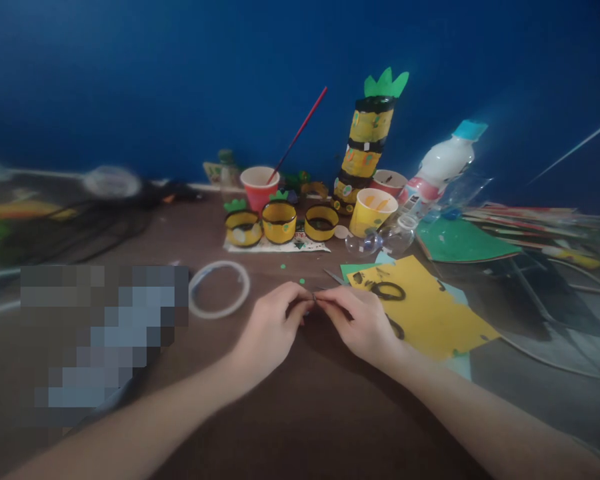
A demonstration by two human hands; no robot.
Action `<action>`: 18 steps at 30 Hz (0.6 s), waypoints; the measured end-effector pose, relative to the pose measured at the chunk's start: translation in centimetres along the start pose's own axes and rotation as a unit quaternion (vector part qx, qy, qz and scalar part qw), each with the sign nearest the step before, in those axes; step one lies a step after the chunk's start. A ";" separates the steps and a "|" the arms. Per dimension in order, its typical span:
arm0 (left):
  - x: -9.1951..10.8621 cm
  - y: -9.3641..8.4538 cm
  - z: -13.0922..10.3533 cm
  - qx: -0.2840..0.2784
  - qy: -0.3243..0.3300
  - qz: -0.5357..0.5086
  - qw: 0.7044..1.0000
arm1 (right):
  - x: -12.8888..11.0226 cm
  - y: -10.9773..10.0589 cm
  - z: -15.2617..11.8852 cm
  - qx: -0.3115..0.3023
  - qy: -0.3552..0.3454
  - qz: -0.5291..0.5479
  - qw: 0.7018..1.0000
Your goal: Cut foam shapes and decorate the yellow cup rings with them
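My left hand [273, 320] and my right hand [367, 323] meet above the brown table, thumbs and fingertips pinched together. Between them is something small and dark that I cannot make out. Just beyond the fingers lie small green paper dots [302, 281]. Scissors with black handles [390, 291] rest on a yellow paper sheet [437, 303] beside my right hand, which partly covers them. To the left of my left hand lies a whitish ring [247, 283], perhaps a roll of tape.
Yellow bands with black rims [279, 230] stand on white paper [310, 246]. Behind are a red cup [259, 193] with a thin stick, a yellow cup [370, 217], a tall yellow-black column [370, 127] with green paper leaves, and a white bottle [447, 160]. A green sheet [465, 240] lies right.
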State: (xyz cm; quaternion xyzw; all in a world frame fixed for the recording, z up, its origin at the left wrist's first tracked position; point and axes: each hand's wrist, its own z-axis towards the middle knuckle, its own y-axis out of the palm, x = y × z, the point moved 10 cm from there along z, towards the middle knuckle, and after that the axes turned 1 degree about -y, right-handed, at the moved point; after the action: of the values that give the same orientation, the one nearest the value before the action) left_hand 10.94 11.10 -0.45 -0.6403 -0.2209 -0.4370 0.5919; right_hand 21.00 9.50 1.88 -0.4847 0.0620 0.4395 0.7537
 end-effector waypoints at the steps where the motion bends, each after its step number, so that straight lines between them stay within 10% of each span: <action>1: 0.0 0.0 0.0 0.001 0.001 0.001 1.000 | -0.1 0.0 0.0 0.001 -0.003 -0.001 1.000; 18: -0.2 0.1 -0.1 -0.002 -0.011 -0.024 1.000 | 0.4 -0.1 0.0 -0.002 0.023 0.003 1.000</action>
State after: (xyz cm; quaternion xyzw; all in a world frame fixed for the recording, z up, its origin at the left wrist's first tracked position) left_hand 10.91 11.05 -0.65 -0.6406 -0.2416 -0.4448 0.5774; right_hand 21.26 9.74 1.74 -0.4962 0.0796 0.4307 0.7496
